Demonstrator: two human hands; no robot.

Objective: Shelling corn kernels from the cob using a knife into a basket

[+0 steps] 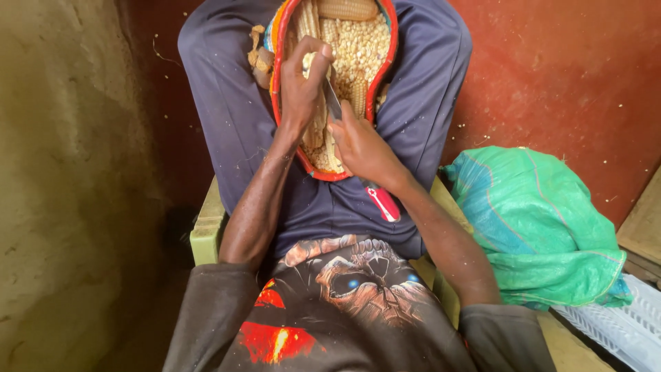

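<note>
Red-rimmed and woven, a shallow oval basket (277, 83) rests in your lap between your thighs, its far end cut off by the top of the view. It is filled with loose pale yellow maize kernels (358, 45), and several whole cobs (348, 8) lie in it along the far edge and the sides. Your left hand (301, 86) is closed around a partly shelled cob (315, 127), holding it upright over the kernels near the middle of the basket. Your right hand (361, 148) is closed on a knife (332, 100), whose thin blade lies against the cob just beside your left thumb. Dry husk scraps (260, 58) cling to the basket's outer left edge. You sit in dark blue trousers on a pale green seat (205, 234). To your right a green woven sack (544, 227), bulging and folded shut so its contents are hidden, lies against a red wall (571, 76). A white slatted crate (620, 331) shows at the lower right corner.
</note>
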